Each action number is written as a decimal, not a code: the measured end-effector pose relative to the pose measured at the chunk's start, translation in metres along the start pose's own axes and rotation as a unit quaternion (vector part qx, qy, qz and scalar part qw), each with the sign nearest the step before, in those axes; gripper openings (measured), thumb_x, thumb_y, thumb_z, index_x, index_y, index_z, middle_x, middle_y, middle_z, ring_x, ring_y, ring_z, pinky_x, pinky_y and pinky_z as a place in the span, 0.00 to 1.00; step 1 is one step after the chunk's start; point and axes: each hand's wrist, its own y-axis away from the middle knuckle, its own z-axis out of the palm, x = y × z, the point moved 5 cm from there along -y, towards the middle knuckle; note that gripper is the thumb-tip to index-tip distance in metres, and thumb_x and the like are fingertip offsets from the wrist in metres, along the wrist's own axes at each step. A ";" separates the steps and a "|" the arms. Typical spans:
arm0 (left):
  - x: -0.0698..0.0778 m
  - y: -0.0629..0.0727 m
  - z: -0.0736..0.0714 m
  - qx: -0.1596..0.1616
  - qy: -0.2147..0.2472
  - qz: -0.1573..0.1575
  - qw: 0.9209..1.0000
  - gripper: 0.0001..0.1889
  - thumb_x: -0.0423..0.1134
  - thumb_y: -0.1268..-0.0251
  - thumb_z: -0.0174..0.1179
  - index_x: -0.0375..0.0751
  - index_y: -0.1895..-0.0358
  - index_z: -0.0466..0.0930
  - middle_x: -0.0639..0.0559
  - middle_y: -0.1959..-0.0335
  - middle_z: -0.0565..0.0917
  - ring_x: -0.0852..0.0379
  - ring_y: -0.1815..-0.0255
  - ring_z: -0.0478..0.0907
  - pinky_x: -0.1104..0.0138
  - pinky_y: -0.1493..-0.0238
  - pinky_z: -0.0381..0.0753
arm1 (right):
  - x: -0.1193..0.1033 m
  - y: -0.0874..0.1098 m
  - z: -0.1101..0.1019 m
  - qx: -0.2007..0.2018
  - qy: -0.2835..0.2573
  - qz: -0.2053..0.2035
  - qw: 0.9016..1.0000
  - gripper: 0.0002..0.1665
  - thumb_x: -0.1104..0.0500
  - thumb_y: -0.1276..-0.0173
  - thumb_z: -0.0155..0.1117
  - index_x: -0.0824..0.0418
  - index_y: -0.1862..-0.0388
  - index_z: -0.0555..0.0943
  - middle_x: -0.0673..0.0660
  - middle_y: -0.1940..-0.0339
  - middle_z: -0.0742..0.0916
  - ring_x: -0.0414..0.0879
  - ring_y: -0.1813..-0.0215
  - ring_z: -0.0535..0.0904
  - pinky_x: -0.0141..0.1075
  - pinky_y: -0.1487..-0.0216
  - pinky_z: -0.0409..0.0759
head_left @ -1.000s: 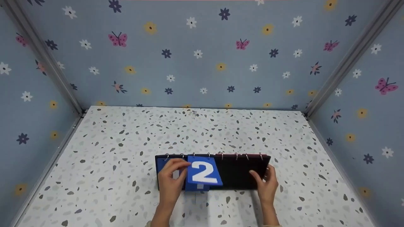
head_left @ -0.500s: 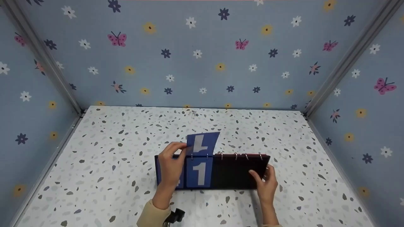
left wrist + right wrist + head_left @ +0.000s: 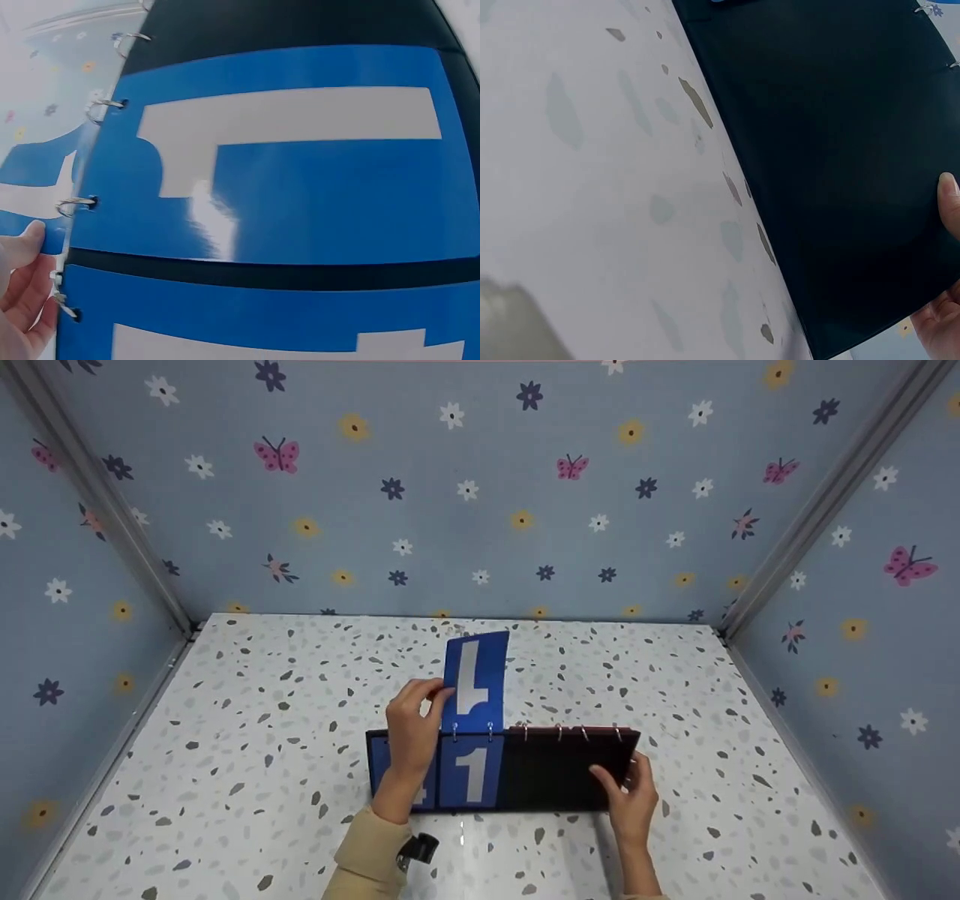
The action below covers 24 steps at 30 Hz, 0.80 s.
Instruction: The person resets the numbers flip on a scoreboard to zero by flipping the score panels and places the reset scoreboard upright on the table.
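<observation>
While the left hand (image 3: 412, 727) pinches the left edge of a glossy blue rectangular card (image 3: 486, 679) bearing a white numeral, that card stands up above the top edge of a long black rectangular board (image 3: 562, 772), its numeral upside down. The right hand (image 3: 634, 793) clasps the board's right end, thumb on the front face, fingers behind. The board rests tilted on a white, grey-flecked tabletop (image 3: 255, 712).

The raised card looks thin and light; it bows gently, so it should bend a little without harm. Its smooth face is probably somewhat slippery: a second blue card with a white 1 (image 3: 469, 774), lying against the board below, throws back a bright glare. A side edge or the free end seems the best hold, away from the punched holes. Silver wire rings (image 3: 490, 730) thread those holes as loose hinges, and a hard tug might tear them. The dull black board appears flat and stiff, probably light enough to shift unless steadied at one end.
</observation>
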 end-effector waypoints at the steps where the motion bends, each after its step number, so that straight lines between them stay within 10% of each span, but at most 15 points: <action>1: -0.003 0.001 0.002 -0.005 -0.009 -0.005 1.000 0.05 0.29 0.51 0.64 0.33 0.70 0.80 0.48 0.75 0.78 0.58 0.74 0.75 0.66 0.72 0.74 | 0.000 0.000 0.000 0.000 -0.002 0.001 1.000 0.30 0.58 0.54 0.73 0.45 0.50 0.73 0.45 0.67 0.82 0.42 0.68 0.78 0.27 0.70 0.74; 14: -0.008 0.001 0.012 -0.074 -0.173 -0.079 0.979 0.12 0.38 0.50 0.65 0.32 0.65 0.81 0.48 0.77 0.80 0.54 0.75 0.75 0.59 0.68 0.70 | 0.002 0.002 0.000 0.001 0.010 0.005 1.000 0.30 0.58 0.55 0.74 0.48 0.51 0.73 0.47 0.68 0.82 0.41 0.69 0.78 0.27 0.71 0.73; 24: 0.007 0.007 0.004 -0.029 -0.150 -0.045 0.987 0.08 0.35 0.48 0.64 0.34 0.67 0.80 0.47 0.75 0.79 0.52 0.74 0.75 0.60 0.71 0.70 | 0.001 0.001 0.000 0.004 0.003 0.004 1.000 0.29 0.59 0.54 0.73 0.48 0.52 0.74 0.48 0.67 0.82 0.41 0.67 0.78 0.26 0.69 0.74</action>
